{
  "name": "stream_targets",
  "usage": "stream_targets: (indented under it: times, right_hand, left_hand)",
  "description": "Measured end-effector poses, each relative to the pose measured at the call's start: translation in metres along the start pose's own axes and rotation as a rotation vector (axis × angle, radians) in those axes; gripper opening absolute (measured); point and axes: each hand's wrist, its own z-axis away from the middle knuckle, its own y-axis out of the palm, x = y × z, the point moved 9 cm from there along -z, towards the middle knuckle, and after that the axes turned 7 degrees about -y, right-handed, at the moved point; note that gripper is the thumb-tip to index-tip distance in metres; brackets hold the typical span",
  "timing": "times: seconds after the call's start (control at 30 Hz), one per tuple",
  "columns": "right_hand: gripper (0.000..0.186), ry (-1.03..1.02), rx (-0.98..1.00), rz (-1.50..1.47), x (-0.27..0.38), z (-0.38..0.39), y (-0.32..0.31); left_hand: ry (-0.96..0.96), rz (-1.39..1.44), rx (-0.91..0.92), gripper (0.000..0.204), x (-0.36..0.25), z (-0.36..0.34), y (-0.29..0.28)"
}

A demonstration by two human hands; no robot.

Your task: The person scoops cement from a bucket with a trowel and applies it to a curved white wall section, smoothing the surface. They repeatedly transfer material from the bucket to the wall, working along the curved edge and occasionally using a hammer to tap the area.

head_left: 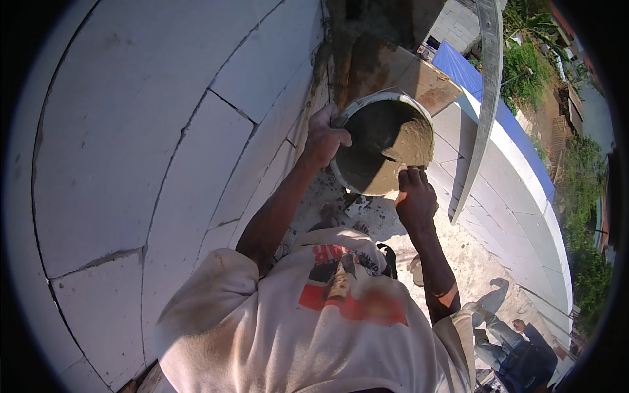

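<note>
A round bucket (422, 108) with a pale rim holds wet grey-brown mortar (370, 134). It is in front of me, beyond my feet. My left hand (323, 139) is closed on the left side of its rim, thumb toward the mortar. Over the near right part of the rim, my right hand (416, 196) makes a fist with its knuckles toward the mortar. What that fist grips is hidden. Just beyond it, a small ridge breaks the mortar's surface; I cannot tell whether it is mortar or a tool. Sunlight falls on the right part of the mortar.
A wall of large pale blocks (137, 131) rises close on my left. Lower block walling (517, 216) curves along the right. A stained board (426, 82) lies past the bucket, near a long grey metal strip (488, 92). Another person (524, 357) is at the lower right.
</note>
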Motion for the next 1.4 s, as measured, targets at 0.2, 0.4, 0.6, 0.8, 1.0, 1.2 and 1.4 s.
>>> stream_targets:
  times: [0.2, 0.4, 0.6, 0.8, 1.0, 1.2, 1.4]
  right_hand:
    - [0.032, 0.16, -0.041, -0.012, -0.019, 0.02, 0.028]
    - [0.03, 0.112, -0.18, 0.12, -0.016, 0.004, 0.0]
    - [0.034, 0.385, 0.087, -0.1, -0.031, 0.019, 0.024]
    - [0.031, 0.328, 0.263, -0.072, -0.008, 0.004, 0.019]
    - [0.037, 0.223, 0.067, -0.518, -0.028, 0.033, 0.025]
    - [0.013, 0.465, 0.346, -1.245, 0.009, 0.042, 0.051]
    - [0.015, 0.492, 0.356, -1.413, 0.028, 0.048, 0.07]
  left_hand:
    - [0.109, -0.059, 0.004, 0.03, -0.014, 0.018, 0.018]
    - [0.185, -0.069, -0.037, 0.034, -0.012, 0.028, 0.015]
    - [0.273, -0.11, -0.119, 0.034, -0.009, 0.04, 0.022]
    - [0.463, -0.269, 0.093, 0.034, -0.026, 0.075, 0.045]
    - [0.436, -0.23, 0.205, 0.041, -0.041, 0.081, 0.033]
    - [0.233, 0.094, 0.177, 0.04, 0.006, 0.065, 0.01]
    - [0.076, 0.173, -0.018, 0.031, 0.047, 0.063, -0.009]
